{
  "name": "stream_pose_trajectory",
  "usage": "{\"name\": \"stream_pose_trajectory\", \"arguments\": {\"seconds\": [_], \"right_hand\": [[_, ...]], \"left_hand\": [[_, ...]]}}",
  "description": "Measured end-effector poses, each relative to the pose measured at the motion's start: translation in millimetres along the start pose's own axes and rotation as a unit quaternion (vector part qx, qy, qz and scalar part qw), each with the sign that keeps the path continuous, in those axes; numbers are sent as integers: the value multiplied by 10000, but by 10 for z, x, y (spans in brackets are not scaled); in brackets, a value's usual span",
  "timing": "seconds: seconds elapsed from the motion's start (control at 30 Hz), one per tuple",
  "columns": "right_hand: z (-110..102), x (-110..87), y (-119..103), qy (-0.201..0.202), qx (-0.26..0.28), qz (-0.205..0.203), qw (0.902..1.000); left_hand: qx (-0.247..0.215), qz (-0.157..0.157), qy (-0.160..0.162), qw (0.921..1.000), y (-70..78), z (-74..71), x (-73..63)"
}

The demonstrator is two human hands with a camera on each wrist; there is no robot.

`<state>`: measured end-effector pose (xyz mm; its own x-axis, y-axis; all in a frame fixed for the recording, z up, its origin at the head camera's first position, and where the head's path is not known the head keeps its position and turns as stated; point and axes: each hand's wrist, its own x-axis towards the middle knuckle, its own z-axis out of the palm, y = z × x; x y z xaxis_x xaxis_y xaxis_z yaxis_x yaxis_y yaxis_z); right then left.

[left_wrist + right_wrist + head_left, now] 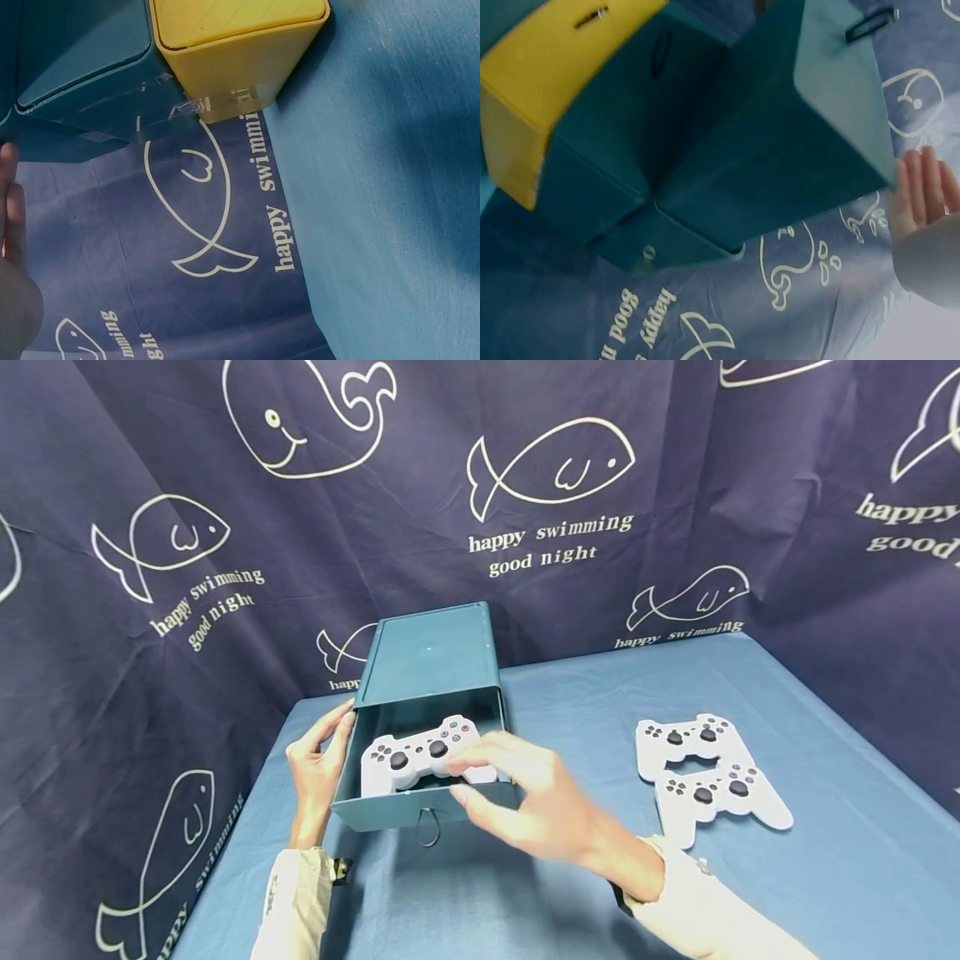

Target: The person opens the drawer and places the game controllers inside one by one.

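Observation:
A teal drawer (405,812) with a ring pull stands pulled out of a teal drawer unit (429,652). In it lies a white game controller (420,753), its face and two black sticks turned up. My left hand (315,772) touches the unit's left side near the front corner, fingers fairly straight. My right hand (536,797), blurred, hovers at the drawer's right front, its fingertips over the controller's right grip; whether they touch is unclear. Both hands show only partly in the wrist views, the left hand (13,262) beside teal plastic, the right hand (926,195) beside the open drawer.
Two more white controllers (720,789) lie touching on the blue tablecloth (585,710) at the right. A yellow drawer (240,67) sits below teal ones in the unit. Dark blue fabric (555,602) with fish drawings hangs behind and to the sides.

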<state>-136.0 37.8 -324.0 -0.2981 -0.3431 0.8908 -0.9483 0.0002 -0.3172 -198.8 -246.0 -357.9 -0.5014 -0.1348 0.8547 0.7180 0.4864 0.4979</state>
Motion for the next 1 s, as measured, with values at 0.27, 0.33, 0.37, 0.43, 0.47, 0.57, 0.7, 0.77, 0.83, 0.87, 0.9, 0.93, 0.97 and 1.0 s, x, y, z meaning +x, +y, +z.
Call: {"name": "stream_pose_trajectory", "arguments": {"seconds": [0.27,0.33,0.37,0.43,0.47,0.57,0.7,0.77,0.83,0.87,0.9,0.93,0.97,1.0], "right_hand": [[174,-240,-79,332,514,-509,9968],[218,-304,-65,273,550,-386,9974],[239,-336,-53,213,552,-290,9978],[282,-396,-28,71,576,-80,9983],[303,-423,-16,-13,582,12,9983],[367,-483,16,-264,669,261,9971],[430,-518,46,-458,687,559,9950],[453,-525,52,-539,722,710,9934],[475,-530,58,-624,773,809,9918],[487,-532,63,-665,788,817,9913],[499,-534,68,-705,834,843,9904],[509,-536,73,-736,866,849,9899],[519,-538,79,-762,887,848,9895],[528,-540,86,-789,886,839,9894]], "left_hand": [[-43,-32,7,10000,-9,-4,6],[-37,-52,0,10000,-3,-4,8],[-37,-64,-5,10000,0,-3,9],[-38,-70,-3,10000,2,-1,8],[-48,-68,0,10000,3,1,7],[-70,-46,3,10000,-5,7,7],[-51,-34,-17,10000,-8,6,13],[-14,-39,-23,10000,2,-2,19],[-5,-32,-17,10000,5,-6,21],[2,-28,-21,10000,10,-8,23],[-10,-17,-14,10000,7,-8,22],[-11,-8,-20,10000,5,-7,22],[-21,3,-17,10000,1,-5,20],[-27,15,-18,10000,0,-4,20]]}}
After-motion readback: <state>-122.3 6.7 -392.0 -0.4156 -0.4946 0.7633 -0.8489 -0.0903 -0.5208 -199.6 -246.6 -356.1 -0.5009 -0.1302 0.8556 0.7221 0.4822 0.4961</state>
